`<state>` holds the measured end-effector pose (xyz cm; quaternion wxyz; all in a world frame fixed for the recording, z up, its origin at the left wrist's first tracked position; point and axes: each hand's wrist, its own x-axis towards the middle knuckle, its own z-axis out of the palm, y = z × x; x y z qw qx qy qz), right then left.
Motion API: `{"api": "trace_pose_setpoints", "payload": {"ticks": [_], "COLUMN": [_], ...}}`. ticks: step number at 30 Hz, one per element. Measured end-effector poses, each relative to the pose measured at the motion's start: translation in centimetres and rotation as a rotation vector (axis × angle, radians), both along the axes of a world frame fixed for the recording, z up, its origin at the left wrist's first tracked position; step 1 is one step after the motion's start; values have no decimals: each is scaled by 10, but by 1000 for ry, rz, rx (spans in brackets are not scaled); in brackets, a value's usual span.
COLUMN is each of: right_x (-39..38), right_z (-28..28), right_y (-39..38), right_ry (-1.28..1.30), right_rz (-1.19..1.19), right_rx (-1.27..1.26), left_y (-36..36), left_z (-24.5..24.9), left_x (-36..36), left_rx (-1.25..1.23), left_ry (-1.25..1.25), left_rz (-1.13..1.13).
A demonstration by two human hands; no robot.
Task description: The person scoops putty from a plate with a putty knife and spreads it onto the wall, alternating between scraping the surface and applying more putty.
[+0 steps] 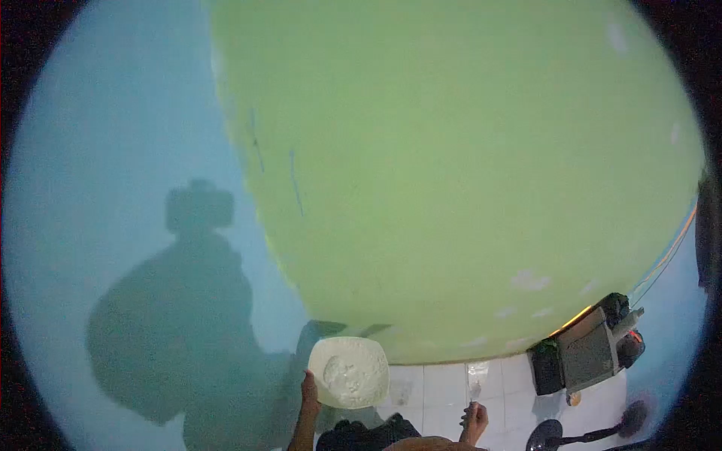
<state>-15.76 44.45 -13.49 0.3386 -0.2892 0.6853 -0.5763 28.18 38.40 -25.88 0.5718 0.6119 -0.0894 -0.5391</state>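
My left hand [309,391] grips the left edge of a pale square bowl [348,373] that holds a white paste or powder. The bowl is near the foot of the green wall. Farther right, my right hand [474,423] is closed around the handle of a small flat tool [475,382], whose pale blade points up towards the wall. The blade is hard to make out against the white tiles.
The green wall [451,173] has pale patches low down; a blue wall [113,135] with my shadow is on the left. White floor tiles [440,387] lie below. A grey box [588,353] with dark bags and a black fan-like object [545,434] stand at the right.
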Motion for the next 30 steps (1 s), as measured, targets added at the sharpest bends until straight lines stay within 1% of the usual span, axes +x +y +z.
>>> {"api": "trace_pose_setpoints", "payload": {"ticks": [1,2,3,4,6,7,8,9,10,11,12,13,14,16,17,19,20,21,22,23,24,26,27,30], "right_x": [1,-6,-6,-8,-7,-8,-8,-10,-12,-11,-10,-8,-5,6,11,16,17,18,18,9,7,12,16,11], "right_z": [16,5,-13,-13,7,15,15,15,14,11,10,15,27,44,49,58,61,65,66,74,80,79,81,94], "right_y": [-2,-6,-16,-19,-25,-32,-37,-43,-51,-59,-63,-67,-69,-71,-75,-81,-84,-86,-88,-90,-90,-89,-87,-82], "right_ry": [-31,-19,10,17,35,29,15,7,17,-3,-23,-12,-1,13,13,-3,2,-5,-3,2,-12,-34,-41,-58], "right_rz": [-2,3,16,33,59,76,77,83,110,102,90,110,136,186,191,213,217,241,265,267,276,289,236,307], "right_rx": [-32,-48,-54,-62,-156,-152,-146,-139,-128,-137,-147,-139,-164,-164,-158,-138,-133,-154,-168,-158,-145,-117,-137,-112], "left_y": [1,0,0,3,4,3,3,3,5,7,10,14,16,18,20,24,24,23,25,24,26,29,30,18], "left_z": [4,1,-25,-29,-25,-22,-28,-30,-20,-11,30,51,44,9,11,16,41,87,109,118,119,104,103,105], "left_x": [-1,0,2,0,-3,-3,1,5,0,-4,-13,-20,-21,-10,-11,-18,-24,-34,-44,-51,-52,-46,-44,-40], "left_rx": [-135,-148,-185,-228,-271,-299,-301,-185,-60,-50,-52,-56,-50,-130,-124,-172,-167,-134,-93,-85,-92,-112,-126,-158], "left_ry": [29,29,73,108,67,23,24,7,-4,10,14,16,20,142,142,46,51,34,28,25,24,26,27,26], "left_rz": [14,19,14,12,25,21,42,41,43,69,58,44,59,70,75,141,145,138,130,128,132,128,122,92]}}
